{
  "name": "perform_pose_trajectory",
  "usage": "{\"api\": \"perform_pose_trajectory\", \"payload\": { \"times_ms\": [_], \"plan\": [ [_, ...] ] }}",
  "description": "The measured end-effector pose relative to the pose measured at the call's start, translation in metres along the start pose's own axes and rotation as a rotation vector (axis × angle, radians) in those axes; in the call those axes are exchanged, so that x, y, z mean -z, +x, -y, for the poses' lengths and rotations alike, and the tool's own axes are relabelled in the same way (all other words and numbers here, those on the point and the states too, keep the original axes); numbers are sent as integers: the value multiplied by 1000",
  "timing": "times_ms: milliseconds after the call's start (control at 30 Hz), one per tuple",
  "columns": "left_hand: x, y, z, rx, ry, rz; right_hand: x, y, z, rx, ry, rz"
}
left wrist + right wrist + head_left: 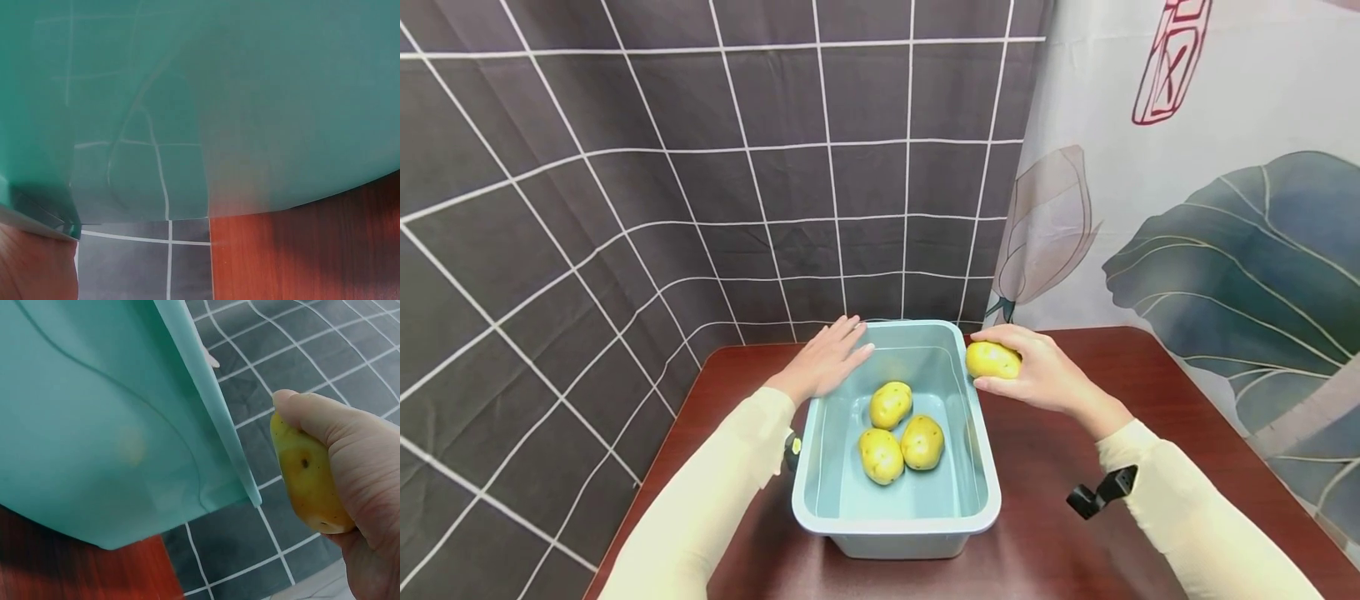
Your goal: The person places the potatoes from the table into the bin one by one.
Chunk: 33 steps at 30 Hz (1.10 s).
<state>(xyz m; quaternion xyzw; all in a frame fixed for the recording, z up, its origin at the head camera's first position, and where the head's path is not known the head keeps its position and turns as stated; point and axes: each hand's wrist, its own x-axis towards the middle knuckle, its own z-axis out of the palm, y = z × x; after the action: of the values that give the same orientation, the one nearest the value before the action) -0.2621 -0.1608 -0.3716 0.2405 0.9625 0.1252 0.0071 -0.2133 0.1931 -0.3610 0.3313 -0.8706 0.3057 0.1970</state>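
Note:
A light blue plastic basin (895,527) stands on the table, with three yellow potatoes (891,405) lying together on its floor. My right hand (1037,367) grips another potato (992,360) just outside the basin's right rim, near the far corner. In the right wrist view, thumb and fingers wrap this potato (306,475), apart from the basin wall (125,456). My left hand (827,358) rests with extended fingers on the basin's left rim toward the back. The left wrist view shows mostly the basin's outer wall (281,112), with part of the hand (34,265) at the lower left.
The reddish-brown wooden table (1052,517) extends on both sides of the basin. Behind it hangs a dark grey cloth with white grid lines (865,183). A pale curtain with a lotus print (1075,250) hangs at the right. Black wrist cameras (1102,492) sit on the sleeves.

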Motion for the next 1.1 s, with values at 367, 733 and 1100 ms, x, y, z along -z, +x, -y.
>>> {"api": "perform_pose_trajectory", "payload": {
  "times_ms": [367, 733, 1100],
  "plan": [
    [0, -2, 0, -6, 5, -4, -9, 21, 21, 97, 29, 95],
    [0, -2, -2, 13, -9, 3, -16, 39, 35, 148, 31, 222],
    [-1, -1, 1, 2, -11, -5, -26, 57, 53, 169, 45, 359]
  ]
}}
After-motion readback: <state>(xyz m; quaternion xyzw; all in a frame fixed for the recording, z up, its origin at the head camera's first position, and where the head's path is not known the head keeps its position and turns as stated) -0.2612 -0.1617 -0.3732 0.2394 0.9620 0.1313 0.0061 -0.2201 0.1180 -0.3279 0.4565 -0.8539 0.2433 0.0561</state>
